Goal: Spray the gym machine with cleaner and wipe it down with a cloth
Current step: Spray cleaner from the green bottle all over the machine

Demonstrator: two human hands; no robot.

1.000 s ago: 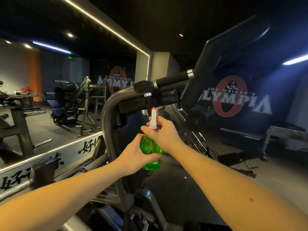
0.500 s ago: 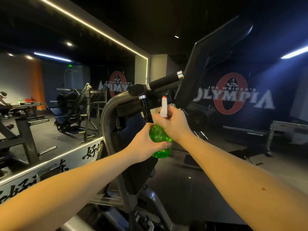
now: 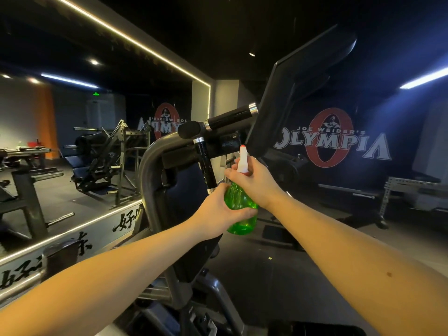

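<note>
A green spray bottle (image 3: 241, 209) with a white, red-tipped nozzle (image 3: 242, 159) is held up in front of me. My left hand (image 3: 217, 210) wraps around the bottle's body. My right hand (image 3: 255, 181) grips the neck just under the nozzle. The nozzle sits right below the gym machine's black handles (image 3: 228, 121), beside the vertical grip (image 3: 207, 167). The machine's grey curved frame (image 3: 150, 170) and dark pad (image 3: 291, 93) rise behind the bottle. No cloth is in view.
A wall mirror (image 3: 72, 141) on the left reflects other machines. A dark wall with an Olympia logo (image 3: 329, 141) stands behind. A bench rack (image 3: 417, 192) sits at the right. Dark floor (image 3: 278, 275) lies to the right of the machine.
Both hands carried the bottle slightly up and to the right, bringing the nozzle closer under the machine's handles. The grip on the bottle is unchanged.
</note>
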